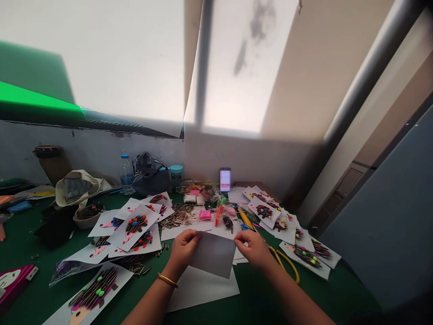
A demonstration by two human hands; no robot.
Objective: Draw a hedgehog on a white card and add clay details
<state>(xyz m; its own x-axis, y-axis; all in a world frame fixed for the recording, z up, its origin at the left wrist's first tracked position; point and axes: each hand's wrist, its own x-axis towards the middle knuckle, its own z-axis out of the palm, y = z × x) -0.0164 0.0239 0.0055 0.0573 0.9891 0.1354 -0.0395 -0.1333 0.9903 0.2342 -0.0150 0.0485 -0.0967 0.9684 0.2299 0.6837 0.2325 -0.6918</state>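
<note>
Between my hands a small blank sheet of paper point(214, 256) is held up, its near face in shadow. My left hand point(184, 250) pinches its upper left corner, with a gold bangle on the wrist. The upper right corner is pinched by my right hand point(252, 247). Beneath it, a larger white sheet point(203, 293) lies on the green table. Just beyond are sunflower seeds point(179, 215), a pink clay packet point(204, 215) and a black clay packet point(228, 221). Yellow-handled scissors point(287, 266) lie beside my right forearm.
Hedgehog cards with seed spines and coloured clay balls pile up at left point(135, 225) and right point(270, 212). A phone point(225, 179) stands upright at the back. A water bottle point(126, 176), dark bag point(152, 178) and teal-lidded jar point(176, 175) line the wall.
</note>
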